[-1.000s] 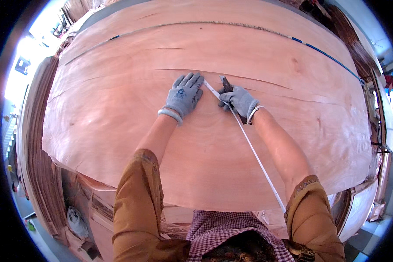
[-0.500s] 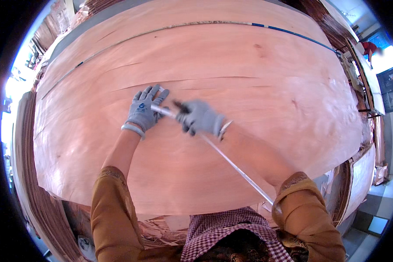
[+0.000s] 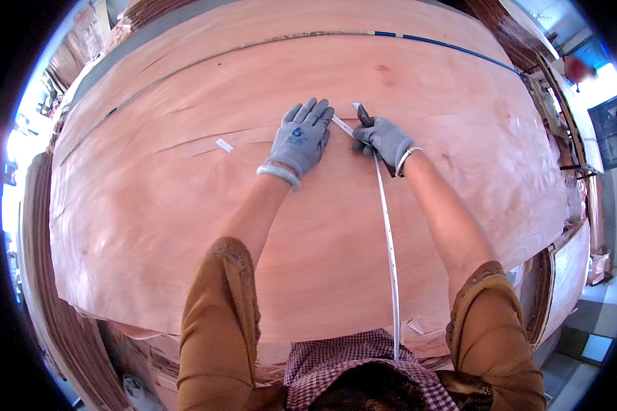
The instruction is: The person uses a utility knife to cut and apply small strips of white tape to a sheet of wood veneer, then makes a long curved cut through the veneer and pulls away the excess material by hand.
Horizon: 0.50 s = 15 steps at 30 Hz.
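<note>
A large pinkish wood veneer sheet (image 3: 164,226) with long thin splits in it spreads out before me. My gloved left hand (image 3: 299,140) lies flat on it over a split, fingers stretched out, holding nothing. To its right, my gloved right hand (image 3: 385,142) is closed round a dark, flat knife (image 3: 365,116) with a bright slanted tip. The same hand grips a white perforated tape (image 3: 389,246), whose short end reaches toward my left fingertips. From that hand the tape runs down to my checked apron. A short piece of white tape (image 3: 224,145) sits by the split farther left.
A long thin rod (image 3: 288,35), partly blue, lies across the far side of the sheet. Veneer stacks (image 3: 38,226) stand at the left. At the right are a metal frame (image 3: 562,113) and more sheets (image 3: 565,288). A person in red (image 3: 577,68) is at the far right.
Both hands have moved right along the split. The short tape piece now lies free where my left hand was. The held tape hangs straighter, and the person in red has shifted.
</note>
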### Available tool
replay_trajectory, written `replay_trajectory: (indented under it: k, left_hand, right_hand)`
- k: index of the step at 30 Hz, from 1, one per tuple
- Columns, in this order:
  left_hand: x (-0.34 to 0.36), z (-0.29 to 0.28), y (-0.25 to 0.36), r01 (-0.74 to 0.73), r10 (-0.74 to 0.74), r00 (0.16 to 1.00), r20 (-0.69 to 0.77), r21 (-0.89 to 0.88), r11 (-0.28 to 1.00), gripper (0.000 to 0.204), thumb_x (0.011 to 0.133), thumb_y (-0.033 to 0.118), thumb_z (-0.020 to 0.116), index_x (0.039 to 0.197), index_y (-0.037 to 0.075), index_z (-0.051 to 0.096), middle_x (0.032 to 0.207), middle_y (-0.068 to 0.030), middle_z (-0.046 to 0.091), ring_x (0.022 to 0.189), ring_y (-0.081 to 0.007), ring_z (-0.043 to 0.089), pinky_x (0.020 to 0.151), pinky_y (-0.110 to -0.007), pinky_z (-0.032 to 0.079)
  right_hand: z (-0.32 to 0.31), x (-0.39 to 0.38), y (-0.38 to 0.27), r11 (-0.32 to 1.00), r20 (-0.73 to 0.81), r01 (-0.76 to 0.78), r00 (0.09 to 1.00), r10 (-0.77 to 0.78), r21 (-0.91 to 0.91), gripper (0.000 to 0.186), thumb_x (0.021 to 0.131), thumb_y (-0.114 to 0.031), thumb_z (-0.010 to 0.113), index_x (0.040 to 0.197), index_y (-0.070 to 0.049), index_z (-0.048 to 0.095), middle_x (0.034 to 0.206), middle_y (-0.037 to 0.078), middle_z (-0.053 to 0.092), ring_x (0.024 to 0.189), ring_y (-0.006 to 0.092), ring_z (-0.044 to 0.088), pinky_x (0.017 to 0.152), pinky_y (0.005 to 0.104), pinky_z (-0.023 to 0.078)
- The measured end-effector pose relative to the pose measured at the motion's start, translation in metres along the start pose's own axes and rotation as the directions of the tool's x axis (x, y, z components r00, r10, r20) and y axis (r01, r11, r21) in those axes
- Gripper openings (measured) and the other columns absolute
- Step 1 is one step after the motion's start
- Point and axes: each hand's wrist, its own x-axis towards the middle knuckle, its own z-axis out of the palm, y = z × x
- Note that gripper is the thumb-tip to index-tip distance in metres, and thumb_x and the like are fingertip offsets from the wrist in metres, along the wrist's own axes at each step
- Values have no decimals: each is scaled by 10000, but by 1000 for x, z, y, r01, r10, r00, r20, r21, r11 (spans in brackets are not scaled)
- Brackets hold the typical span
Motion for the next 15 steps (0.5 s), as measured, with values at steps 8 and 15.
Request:
replay_trajectory:
  k: [8, 15]
  left_hand:
    - [6, 26, 9, 80, -70, 988, 138, -66, 995, 418, 880, 272, 463, 1240, 62, 482, 1334, -123, 423, 1273, -278, 343, 1062, -405, 252]
    - [11, 6, 15, -29, 12, 947, 320, 48, 998, 529, 881, 400, 451, 1317, 103, 417, 1369, -164, 363, 1287, -320, 310, 1065, -424, 235]
  right_hand:
    - [1, 16, 23, 988, -36, -76, 996, 82, 138, 163, 820, -136, 590, 849, 16, 540, 658, 85, 615, 495, 110, 534, 442, 238, 411]
    - [1, 10, 16, 988, -58, -93, 993, 101, 124, 142, 813, -95, 594, 850, 25, 529, 629, 102, 598, 502, 140, 568, 433, 263, 434]
